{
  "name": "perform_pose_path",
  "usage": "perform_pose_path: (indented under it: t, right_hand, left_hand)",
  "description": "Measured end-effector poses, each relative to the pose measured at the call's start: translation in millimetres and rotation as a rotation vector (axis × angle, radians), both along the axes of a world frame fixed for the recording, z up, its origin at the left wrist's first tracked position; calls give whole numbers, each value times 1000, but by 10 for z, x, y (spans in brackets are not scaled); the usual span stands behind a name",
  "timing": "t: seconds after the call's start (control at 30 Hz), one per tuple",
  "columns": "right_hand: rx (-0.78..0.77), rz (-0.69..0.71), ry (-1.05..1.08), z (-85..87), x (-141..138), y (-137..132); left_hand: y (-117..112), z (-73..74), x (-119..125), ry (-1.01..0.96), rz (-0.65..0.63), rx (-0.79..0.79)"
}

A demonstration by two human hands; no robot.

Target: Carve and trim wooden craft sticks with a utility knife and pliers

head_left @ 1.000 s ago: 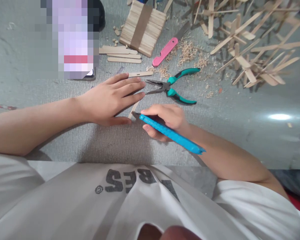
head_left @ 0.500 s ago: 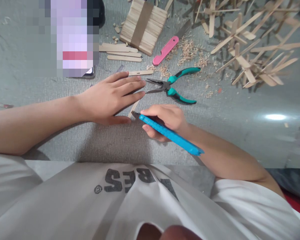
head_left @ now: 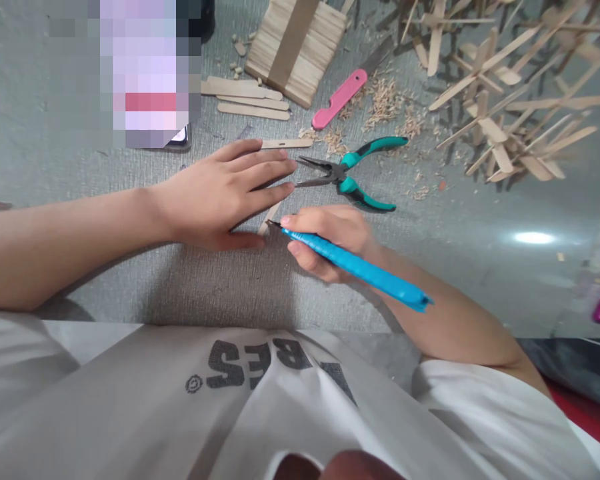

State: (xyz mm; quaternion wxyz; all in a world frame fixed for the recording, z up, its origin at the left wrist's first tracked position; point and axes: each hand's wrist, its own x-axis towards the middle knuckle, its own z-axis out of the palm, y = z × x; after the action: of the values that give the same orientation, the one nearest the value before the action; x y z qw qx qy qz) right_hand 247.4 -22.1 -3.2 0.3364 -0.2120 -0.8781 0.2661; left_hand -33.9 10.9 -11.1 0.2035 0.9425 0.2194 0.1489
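Note:
My left hand [head_left: 220, 193] lies flat on the grey mat, fingers stretched out, pressing down a wooden craft stick [head_left: 269, 219] whose end shows below the fingertips. My right hand [head_left: 330, 237] is closed round a blue utility knife [head_left: 353, 267]. The knife's blade tip touches the stick right beside my left thumb. The knife's handle slants down to the right over my forearm.
Teal-handled pliers [head_left: 353, 175] lie just beyond my fingers. A pink knife [head_left: 340, 99], a banded bundle of sticks [head_left: 296, 48], loose sticks [head_left: 247, 100] and shavings lie farther back. A pile of glued stick crosses [head_left: 505, 100] fills the far right. A phone [head_left: 177, 139] sits at the back left.
The knife's handle has swung a little lower and to the right while its tip stays on the stick. My left hand has kept still. The view has shifted slightly.

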Motion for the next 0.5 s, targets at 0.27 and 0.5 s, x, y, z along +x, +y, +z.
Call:
perform_pose_path:
  t: [0.27,0.5]
  right_hand:
    - [68,43,25,-49,-8,109]
    - [29,-102,66,-49,65,58]
  left_hand:
    - [-11,-20,3,-15,2,-23]
    - [-8,-10,11,-24,9,-65]
